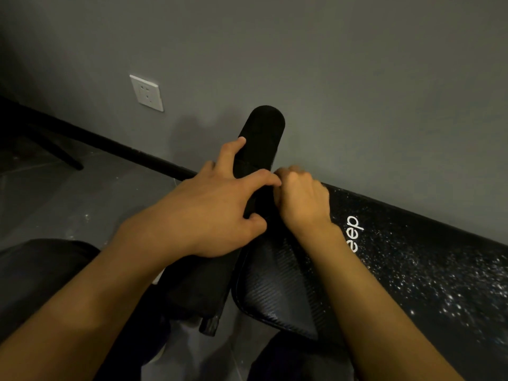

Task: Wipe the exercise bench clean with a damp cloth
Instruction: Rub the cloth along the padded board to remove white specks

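1. Centrally, left hand (pixel 214 207): palm down across the roller (pixel 264 127), forearm coming in from lower left. Fingers spread wide and mostly straight. The forefinger lies along the roller's left side, pointing at the wall. Another finger reaches across to the right hand, and the thumb presses on the roller's near part.
2. Right hand (pixel 302 200): back uppermost, just right of the roller, touching a left fingertip. Fingers curled tight together under the knuckles; what they pinch, if anything, cannot be told. Forearm comes in from lower right, over the seat pad.
3. Bench (pixel 258 312): black, low, directly beneath the person's hands.
4. Roller: matt black foam cylinder, its rounded end towards the wall.
5. Seat pad (pixel 280 276): black, ribbed weave, narrowing towards the roller, just below the right wrist.
6. Panel (pixel 426 265): long, black, flecked with white specks. White letters "eep" show beside the right wrist. It lies along the foot of the wall, right of the seat pad.
7. Wall (pixel 357 78): plain grey.
8. Socket (pixel 147 93): white, low on the wall, left of the roller.
9. Skirting (pixel 110 141): black strip where wall meets floor.
10. Floor (pixel 68 193): grey, lightly flecked, left of the bench.
11. Trousers (pixel 41 270): dark, lower left, under the left forearm.
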The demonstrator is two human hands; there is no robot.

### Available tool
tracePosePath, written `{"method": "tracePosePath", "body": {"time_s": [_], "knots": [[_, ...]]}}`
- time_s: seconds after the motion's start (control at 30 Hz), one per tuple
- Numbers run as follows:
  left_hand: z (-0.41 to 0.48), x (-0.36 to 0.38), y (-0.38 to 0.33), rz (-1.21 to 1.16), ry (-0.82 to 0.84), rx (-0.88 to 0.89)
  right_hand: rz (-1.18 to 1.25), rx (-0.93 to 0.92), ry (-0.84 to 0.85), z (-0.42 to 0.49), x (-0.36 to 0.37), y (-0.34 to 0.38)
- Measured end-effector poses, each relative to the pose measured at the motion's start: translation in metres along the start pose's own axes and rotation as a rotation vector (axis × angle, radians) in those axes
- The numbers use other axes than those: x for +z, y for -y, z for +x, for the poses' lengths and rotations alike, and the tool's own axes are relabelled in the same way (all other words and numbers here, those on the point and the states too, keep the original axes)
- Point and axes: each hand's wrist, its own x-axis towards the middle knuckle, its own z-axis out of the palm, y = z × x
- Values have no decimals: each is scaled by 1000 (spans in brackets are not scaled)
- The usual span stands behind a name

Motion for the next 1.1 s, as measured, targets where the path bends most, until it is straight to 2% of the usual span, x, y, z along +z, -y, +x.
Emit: {"method": "tracePosePath", "body": {"time_s": [0.13, 0.27, 0.37, 0.5, 0.67, 0.73, 0.83, 0.93, 1.1], "knots": [[0, -1, 2, -20, 3, 8, 8, -97, 71, -51, -3, 0], [0, 0, 1, -19, 2, 8, 4, -23, 19, -60, -4, -13], [1, -1, 2, -23, -4, 11, -96, -29, 9, -73, -2, 3], [1, 1, 3, -24, 1, 24, -64, -53, 27, -125, 5, 24], [0, 1, 2, -30, -12, 22, -89, -1, -8, -99, 4, 8], [0, 1, 3, -27, -20, 26, -52, -38, -28, -96, 3, 7], [-1, 1, 4, -35, -17, 30, -36, -87, 9, -127, 7, 14], [-2, 1, 5, -32, -21, 39, -57, -24, 22, -156, 9, 17], [-1, 1, 3, -34, -25, 32, -21, 23, -25, -112, 5, 7]]}}
